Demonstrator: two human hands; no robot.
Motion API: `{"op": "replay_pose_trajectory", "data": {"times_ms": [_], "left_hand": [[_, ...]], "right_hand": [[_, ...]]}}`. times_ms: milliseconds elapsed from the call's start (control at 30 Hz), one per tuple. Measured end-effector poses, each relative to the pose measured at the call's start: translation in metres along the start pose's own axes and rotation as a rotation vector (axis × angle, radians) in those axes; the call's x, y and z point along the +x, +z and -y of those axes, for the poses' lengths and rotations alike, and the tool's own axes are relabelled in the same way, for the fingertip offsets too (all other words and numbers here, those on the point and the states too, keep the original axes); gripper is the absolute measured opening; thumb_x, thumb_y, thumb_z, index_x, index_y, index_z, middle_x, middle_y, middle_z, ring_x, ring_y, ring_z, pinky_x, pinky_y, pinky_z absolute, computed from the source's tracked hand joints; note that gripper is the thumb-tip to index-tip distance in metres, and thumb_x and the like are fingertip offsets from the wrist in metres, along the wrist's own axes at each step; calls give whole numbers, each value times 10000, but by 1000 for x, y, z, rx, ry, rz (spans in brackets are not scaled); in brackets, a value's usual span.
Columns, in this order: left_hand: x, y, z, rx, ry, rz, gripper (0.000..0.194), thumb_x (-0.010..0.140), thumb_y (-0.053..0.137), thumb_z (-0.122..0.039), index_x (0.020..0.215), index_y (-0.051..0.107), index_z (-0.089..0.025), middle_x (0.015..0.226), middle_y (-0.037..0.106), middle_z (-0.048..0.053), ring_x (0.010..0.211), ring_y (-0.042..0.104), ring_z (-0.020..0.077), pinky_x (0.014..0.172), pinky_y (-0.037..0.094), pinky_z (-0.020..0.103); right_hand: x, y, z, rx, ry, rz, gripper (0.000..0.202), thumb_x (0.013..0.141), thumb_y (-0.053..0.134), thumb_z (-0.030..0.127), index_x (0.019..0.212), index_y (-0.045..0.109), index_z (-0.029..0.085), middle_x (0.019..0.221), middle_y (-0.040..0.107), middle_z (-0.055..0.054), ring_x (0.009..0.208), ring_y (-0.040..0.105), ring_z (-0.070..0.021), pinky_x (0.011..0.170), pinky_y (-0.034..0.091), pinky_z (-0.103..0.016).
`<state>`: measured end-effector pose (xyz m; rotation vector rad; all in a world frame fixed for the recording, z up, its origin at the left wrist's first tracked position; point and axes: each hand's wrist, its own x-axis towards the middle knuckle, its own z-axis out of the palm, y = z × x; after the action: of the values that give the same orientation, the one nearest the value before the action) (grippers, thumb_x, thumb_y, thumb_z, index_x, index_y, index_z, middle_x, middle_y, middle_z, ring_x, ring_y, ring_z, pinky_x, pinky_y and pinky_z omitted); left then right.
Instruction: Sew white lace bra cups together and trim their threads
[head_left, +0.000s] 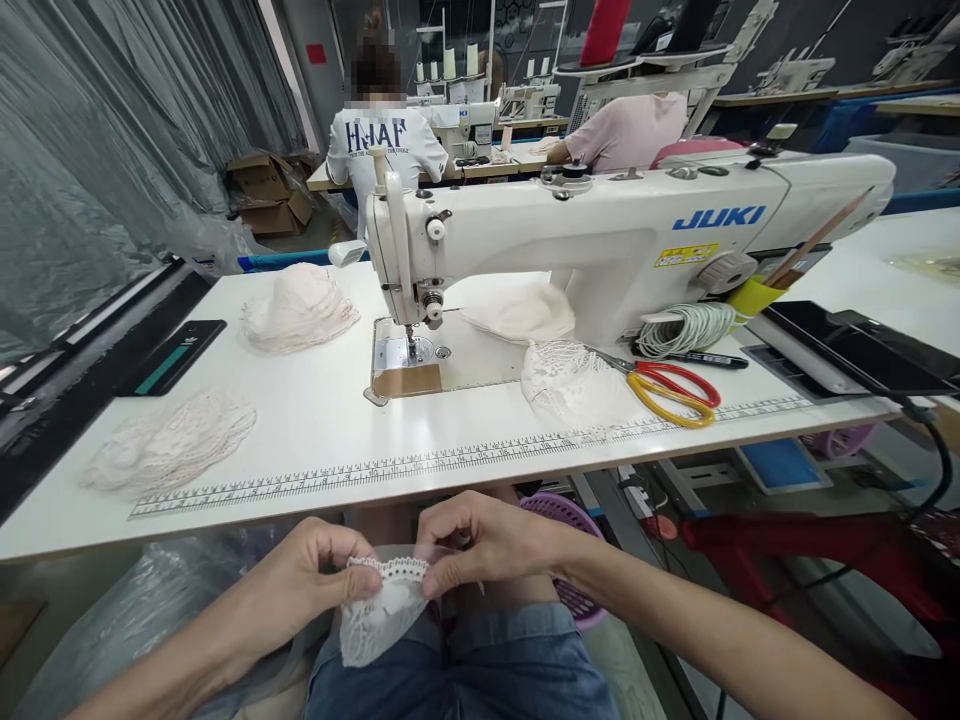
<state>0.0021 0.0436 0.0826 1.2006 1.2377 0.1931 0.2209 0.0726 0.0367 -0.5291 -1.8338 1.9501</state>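
Over my lap, below the table's front edge, a small white lace piece (pixel 381 620) is stretched between my two hands. My left hand (pixel 319 570) pinches its upper left corner between thumb and fingers. At the upper right corner, my right hand (pixel 472 545) pinches the scalloped edge with thumb and forefinger. Part of the lace hangs down below the fingers. Beyond the hands stands a white sewing machine (pixel 510 225). Lace pieces (pixel 574 390) lie right of its needle plate, beside scissors (pixel 671 390) with red and yellow handles.
Lace stacks lie on the table's left (pixel 176 440) and farther back (pixel 296 305). A printed ruler (pixel 390 466) runs along the front edge of the table (pixel 300 498). A purple basket (pixel 574 520) is below. Two people sit at the back.
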Motion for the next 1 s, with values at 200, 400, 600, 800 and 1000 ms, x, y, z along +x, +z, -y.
{"op": "replay_pose_trajectory", "data": {"times_ms": [200,400,600,800,1000], "left_hand": [[-2,-4,3,-15,4,-4,288,708,690,-408,631,635,-135,587,530,-23,592,434,121,569,314,214],[-3,-5,3,77,35,-41,240,715,670,-367,648,654,-138,602,551,-16,598,445,125,581,327,224],[-8,-3,-1,178,49,-91,103,695,648,-249,648,643,-157,625,543,-29,638,436,131,615,327,229],[-13,-8,-8,219,30,23,159,685,686,-277,812,657,-186,716,561,-38,683,452,133,626,338,215],[-3,-11,-35,294,14,166,185,712,672,-334,726,637,-152,617,520,-48,585,398,105,528,269,208]], "right_hand": [[1,-1,3,4,81,10,296,743,693,382,803,648,96,716,563,7,645,498,-82,580,384,-181],[5,0,1,17,163,98,320,722,704,394,830,643,99,680,560,20,606,477,-68,539,361,-164],[7,1,-3,49,157,66,298,692,735,378,762,623,111,630,525,45,572,440,-56,504,331,-155],[9,0,8,-5,182,50,339,643,770,398,732,601,118,598,481,65,546,397,-48,468,288,-156],[12,0,19,-89,212,72,296,677,746,364,726,581,123,592,465,71,544,396,-45,460,285,-154]]}}
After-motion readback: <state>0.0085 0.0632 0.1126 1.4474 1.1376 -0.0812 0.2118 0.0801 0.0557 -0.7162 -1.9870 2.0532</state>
